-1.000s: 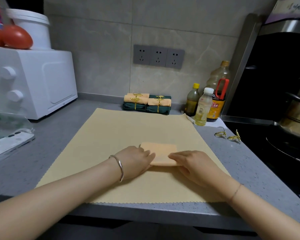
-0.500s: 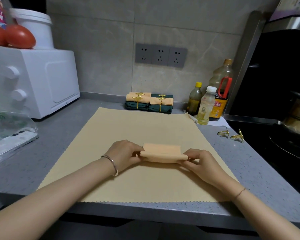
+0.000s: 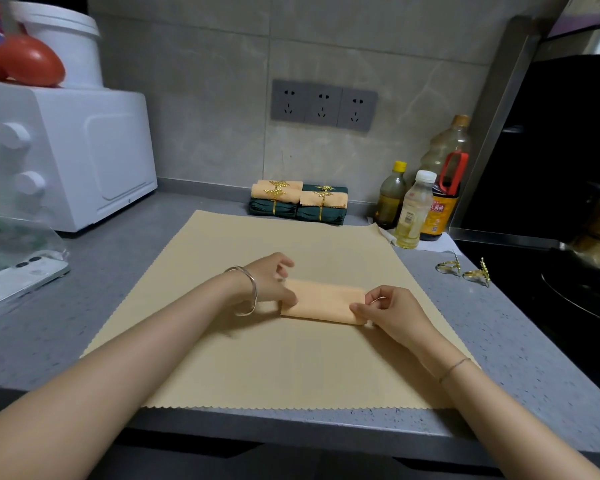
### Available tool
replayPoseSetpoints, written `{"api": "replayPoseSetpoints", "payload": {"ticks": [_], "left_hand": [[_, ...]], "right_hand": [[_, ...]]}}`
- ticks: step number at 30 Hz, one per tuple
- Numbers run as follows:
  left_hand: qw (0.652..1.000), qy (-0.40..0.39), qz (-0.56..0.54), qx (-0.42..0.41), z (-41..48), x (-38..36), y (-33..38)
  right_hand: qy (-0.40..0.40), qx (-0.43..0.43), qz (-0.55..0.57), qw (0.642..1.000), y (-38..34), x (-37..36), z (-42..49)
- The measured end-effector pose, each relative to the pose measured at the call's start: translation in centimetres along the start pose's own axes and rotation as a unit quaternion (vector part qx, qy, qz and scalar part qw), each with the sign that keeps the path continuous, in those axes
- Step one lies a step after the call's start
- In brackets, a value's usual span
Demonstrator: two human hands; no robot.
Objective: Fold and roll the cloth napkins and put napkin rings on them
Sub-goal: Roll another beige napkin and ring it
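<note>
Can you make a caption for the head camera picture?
Left hand and right hand hold the ends of a peach napkin on a tan mat; two gold napkin rings wait nearby.

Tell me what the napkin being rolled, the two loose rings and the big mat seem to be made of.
The napkin: soft peach cloth, matte; it curls into a roll without stiff creases. The rings: probably metal, shiny gold finish with bright glints; plating cannot be told. The mat: likely thin fabric, matte tan, lying flat with a zigzag-cut edge.

No legible text on the dark bottle's label [image 3: 440,216]
</note>
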State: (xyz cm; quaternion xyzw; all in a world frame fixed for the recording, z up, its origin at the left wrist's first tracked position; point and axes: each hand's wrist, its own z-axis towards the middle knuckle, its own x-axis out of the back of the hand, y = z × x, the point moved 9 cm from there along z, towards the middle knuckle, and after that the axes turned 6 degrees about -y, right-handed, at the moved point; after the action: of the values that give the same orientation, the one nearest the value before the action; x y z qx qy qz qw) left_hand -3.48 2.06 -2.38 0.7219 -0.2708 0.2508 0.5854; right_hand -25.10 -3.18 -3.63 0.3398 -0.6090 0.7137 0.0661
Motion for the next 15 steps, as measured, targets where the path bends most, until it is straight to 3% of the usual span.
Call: {"api": "replayPoseSetpoints", "payload": {"ticks": [5,9,12,15], "left_hand": [[0.994,0.023,0.017,-0.107,1.4,-2.3,2.8],[0.989,0.063,-0.009,-0.132,2.3,-3.3,2.0],[0.988,0.073,-0.038,-0.128,2.8,-3.2,1.6],[0.986,0.081,-0.057,-0.132,3.1,-3.2,1.4]], "right_hand": [[0.010,-0.022,-0.001,1.000,0.3,-0.1,0.5],[0.038,-0.008,0.018,0.999,0.5,-0.1,0.0],[0.109,0.080,-0.040,0.990,-0.8,0.5,-1.2],[0.146,0.211,-0.172,0.951,-3.6,0.4,-2.7]]}}
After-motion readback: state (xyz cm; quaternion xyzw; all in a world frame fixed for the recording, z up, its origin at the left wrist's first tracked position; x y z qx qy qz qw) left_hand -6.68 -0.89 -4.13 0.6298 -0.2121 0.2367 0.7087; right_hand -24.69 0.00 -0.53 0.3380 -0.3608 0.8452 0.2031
